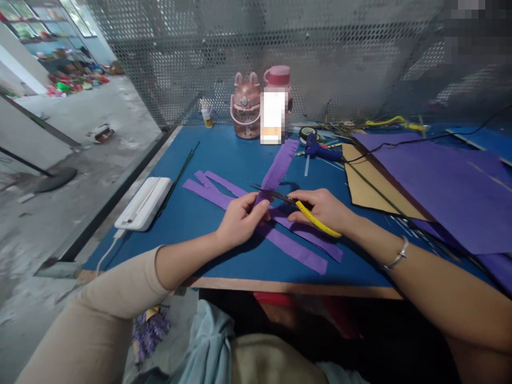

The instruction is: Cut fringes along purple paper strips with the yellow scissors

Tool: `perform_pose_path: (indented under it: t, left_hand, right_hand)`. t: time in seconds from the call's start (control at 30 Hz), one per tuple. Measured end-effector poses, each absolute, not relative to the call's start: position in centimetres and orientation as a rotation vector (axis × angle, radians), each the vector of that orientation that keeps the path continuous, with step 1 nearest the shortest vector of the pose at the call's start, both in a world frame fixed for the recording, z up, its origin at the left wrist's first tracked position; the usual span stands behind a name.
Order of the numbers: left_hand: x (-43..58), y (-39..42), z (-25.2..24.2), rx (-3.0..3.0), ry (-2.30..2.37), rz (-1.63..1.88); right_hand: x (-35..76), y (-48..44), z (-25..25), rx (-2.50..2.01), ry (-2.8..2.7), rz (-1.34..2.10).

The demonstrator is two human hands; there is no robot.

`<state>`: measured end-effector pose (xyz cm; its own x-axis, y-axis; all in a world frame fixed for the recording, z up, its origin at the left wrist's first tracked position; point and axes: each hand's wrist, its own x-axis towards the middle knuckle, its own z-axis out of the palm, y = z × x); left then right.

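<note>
My left hand (246,216) pinches a purple paper strip (279,166) near its lower end, and the strip slants up and away to the right. Small cuts fringe the strip's upper right edge. In my right hand (322,209) is a pair of scissors (314,217) with yellow handles. Their dark blades point left and cross the strip just above my left thumb; whether they are parted is hard to make out. Beneath both hands, more purple strips (298,248) lie crossed on the blue tabletop (224,154).
A white power bank (144,204) with a cable lies at the left. Two pink bottles (247,109) stand at the back. A blue glue gun (322,150), tape roll (309,133), tan sheet (372,186) and purple sheets (440,186) occupy the right side.
</note>
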<state>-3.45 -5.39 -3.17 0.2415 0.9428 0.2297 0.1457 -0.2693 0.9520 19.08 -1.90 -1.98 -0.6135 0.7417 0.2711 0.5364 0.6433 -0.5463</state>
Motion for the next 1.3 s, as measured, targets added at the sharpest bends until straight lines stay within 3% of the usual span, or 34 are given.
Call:
perform_pose_path:
  t: [0.87, 1.3]
  left_hand:
    - [-3.51, -5.48, -3.38, 1.748, 1.025, 1.141]
    - [-3.54, -5.44, -3.58, 1.716, 1.057, 1.133]
  right_hand:
    - [19.02, -1.71, -1.98, -0.859, -2.465, 0.615]
    - [18.86, -2.21, -1.91, -1.012, -2.396, 0.624]
